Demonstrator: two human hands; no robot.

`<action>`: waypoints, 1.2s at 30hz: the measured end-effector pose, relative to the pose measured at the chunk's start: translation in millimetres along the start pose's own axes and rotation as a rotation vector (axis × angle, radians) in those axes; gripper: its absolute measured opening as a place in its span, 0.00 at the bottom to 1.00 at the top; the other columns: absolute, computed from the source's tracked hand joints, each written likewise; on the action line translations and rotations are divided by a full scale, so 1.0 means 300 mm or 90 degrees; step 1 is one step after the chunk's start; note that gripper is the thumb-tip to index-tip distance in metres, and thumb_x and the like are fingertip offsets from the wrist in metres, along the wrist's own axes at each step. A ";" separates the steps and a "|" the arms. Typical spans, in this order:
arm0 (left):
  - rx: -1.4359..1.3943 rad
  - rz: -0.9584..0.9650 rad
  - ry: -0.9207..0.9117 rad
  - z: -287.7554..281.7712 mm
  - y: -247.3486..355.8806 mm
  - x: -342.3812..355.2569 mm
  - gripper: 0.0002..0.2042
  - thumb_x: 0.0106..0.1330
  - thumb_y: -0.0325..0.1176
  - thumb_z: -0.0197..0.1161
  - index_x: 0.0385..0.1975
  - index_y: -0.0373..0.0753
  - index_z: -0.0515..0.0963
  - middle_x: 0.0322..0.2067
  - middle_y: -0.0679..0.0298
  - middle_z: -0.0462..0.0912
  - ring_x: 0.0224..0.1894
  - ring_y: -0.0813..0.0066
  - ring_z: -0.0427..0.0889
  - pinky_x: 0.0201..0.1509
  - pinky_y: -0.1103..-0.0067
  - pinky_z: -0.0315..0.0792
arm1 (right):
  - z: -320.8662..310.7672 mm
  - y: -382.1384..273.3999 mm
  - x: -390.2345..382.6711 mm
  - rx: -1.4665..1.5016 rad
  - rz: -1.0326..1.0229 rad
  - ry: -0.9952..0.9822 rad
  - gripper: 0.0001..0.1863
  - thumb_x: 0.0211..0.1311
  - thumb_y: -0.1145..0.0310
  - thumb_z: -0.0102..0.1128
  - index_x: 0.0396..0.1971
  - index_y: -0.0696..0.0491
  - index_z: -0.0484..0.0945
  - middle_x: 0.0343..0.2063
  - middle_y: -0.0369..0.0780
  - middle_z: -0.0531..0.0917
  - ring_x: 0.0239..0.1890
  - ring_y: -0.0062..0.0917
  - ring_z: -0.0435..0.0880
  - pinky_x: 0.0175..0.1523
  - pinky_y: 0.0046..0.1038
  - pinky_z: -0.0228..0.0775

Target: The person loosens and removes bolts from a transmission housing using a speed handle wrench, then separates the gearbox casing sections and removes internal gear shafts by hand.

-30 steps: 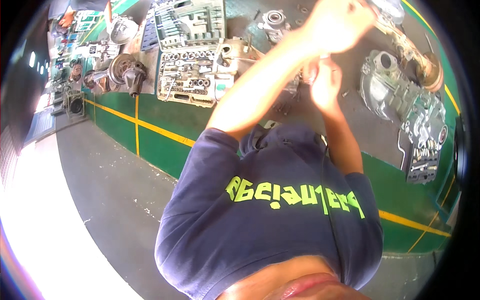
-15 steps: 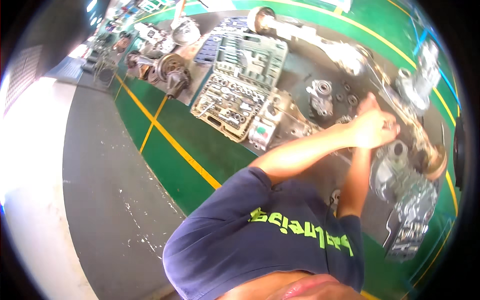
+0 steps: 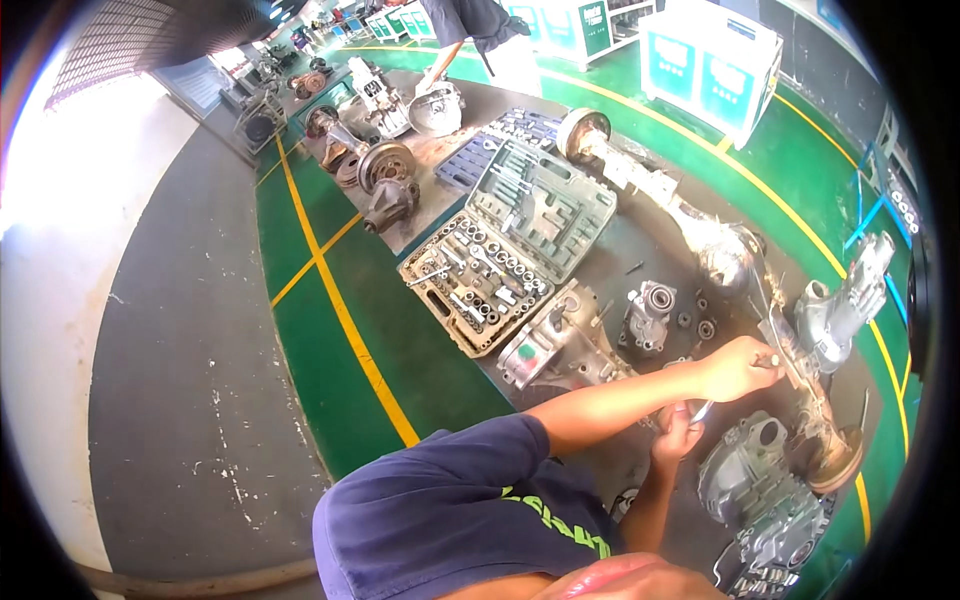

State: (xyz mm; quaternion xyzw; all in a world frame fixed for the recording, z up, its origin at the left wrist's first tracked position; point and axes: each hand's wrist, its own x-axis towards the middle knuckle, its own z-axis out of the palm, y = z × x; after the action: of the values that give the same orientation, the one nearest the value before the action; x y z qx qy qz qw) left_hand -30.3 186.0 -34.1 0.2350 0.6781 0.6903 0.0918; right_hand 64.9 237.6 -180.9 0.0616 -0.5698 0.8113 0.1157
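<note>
My left hand (image 3: 738, 370) is closed in a fist over the bench, above several metal parts. The blunt end of a rod-like tool (image 3: 768, 361) sticks out of it. Nearer to me, my right hand (image 3: 680, 436) has its fingers curled at a slim silver metal piece (image 3: 703, 411) that shows between the two hands. Whether the rod and the silver piece are one tool cannot be made out. Just beyond my left wrist stand a small metal housing (image 3: 650, 317) and a ring-shaped part (image 3: 707, 329). A grey gearbox casing (image 3: 745, 465) lies to the right of my right hand.
An open socket set case (image 3: 470, 285) lies left on the bench, beside a cast housing (image 3: 555, 345). A long axle (image 3: 660, 190) runs along the far side. An upright grey casing (image 3: 840, 310) stands far right. Another person (image 3: 485, 25) works at the bench's far end.
My hands were close together; now the right one is drawn nearer to me, apart from the left, and the silver piece shows between them. The whole view has shifted.
</note>
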 end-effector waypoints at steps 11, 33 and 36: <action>-0.046 0.027 -0.002 -0.030 -0.010 -0.088 0.19 0.69 0.38 0.63 0.20 0.35 0.66 0.14 0.72 0.58 0.21 0.86 0.56 0.21 0.76 0.54 | -0.024 0.235 -0.076 -0.170 -0.164 0.033 0.12 0.65 0.69 0.52 0.35 0.63 0.79 0.28 0.39 0.82 0.31 0.24 0.80 0.37 0.26 0.70; 0.041 0.281 -0.130 0.021 0.062 -0.434 0.17 0.71 0.44 0.57 0.24 0.38 0.71 0.13 0.51 0.74 0.16 0.44 0.76 0.20 0.56 0.68 | 0.304 0.004 0.142 -0.119 -0.100 0.191 0.20 0.68 0.70 0.51 0.15 0.49 0.60 0.13 0.32 0.61 0.18 0.17 0.59 0.25 0.25 0.48; 0.068 0.306 -0.088 -0.048 0.004 -0.373 0.12 0.70 0.39 0.58 0.31 0.36 0.78 0.16 0.55 0.77 0.20 0.56 0.80 0.29 0.65 0.76 | 0.220 -0.004 0.167 -0.279 -0.237 0.392 0.14 0.68 0.67 0.56 0.21 0.51 0.71 0.17 0.32 0.70 0.21 0.17 0.69 0.29 0.23 0.60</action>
State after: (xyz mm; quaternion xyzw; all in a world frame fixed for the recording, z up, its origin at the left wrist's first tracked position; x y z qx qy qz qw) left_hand 60.9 123.2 -54.9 0.4406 0.6305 0.6377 -0.0411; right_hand 14.7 181.9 -145.4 -0.1081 -0.6471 0.6165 0.4354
